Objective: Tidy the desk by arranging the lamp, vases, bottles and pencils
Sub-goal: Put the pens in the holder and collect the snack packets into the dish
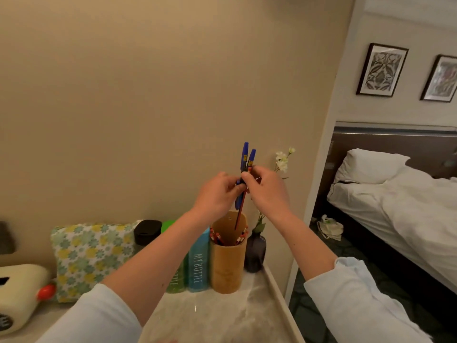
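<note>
The left grip (217,193) and right grip (269,191) both pinch slim blue-capped pens (245,155) above a cylindrical wooden holder (227,266) on the glossy marbled desk (222,315).

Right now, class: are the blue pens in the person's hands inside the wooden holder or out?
Out: left hand and right hand grip the blue pens above the wooden holder.
</note>
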Tool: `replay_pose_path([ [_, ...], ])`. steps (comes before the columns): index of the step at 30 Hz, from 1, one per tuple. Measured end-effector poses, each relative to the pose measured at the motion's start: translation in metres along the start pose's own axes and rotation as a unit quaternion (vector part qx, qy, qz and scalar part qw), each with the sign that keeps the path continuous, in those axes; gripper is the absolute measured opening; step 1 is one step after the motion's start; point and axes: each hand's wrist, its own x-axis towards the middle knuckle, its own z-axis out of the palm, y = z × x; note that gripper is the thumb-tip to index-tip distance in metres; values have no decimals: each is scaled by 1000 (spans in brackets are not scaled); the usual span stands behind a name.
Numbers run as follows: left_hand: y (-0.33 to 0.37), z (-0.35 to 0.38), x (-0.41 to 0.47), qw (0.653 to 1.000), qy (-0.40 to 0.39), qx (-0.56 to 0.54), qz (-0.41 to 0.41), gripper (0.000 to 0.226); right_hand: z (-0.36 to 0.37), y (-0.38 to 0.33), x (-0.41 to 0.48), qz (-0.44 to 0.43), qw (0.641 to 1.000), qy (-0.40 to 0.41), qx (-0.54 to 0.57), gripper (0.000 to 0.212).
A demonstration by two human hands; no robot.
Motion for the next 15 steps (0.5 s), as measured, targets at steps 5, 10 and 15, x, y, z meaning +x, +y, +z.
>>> replay_pose_path([
  [5,-31,22,1,997,13,74,-20,20,30,42,-1,-9,1000,-16,-16,14],
  [10,-43,28,-5,994,63,85,4,20,44,55,-3,-20,1000,-11,10,15],
  [15,-35,19,3,995,69,66,1,28,43,45,9,-48,999,5,21,20],
])
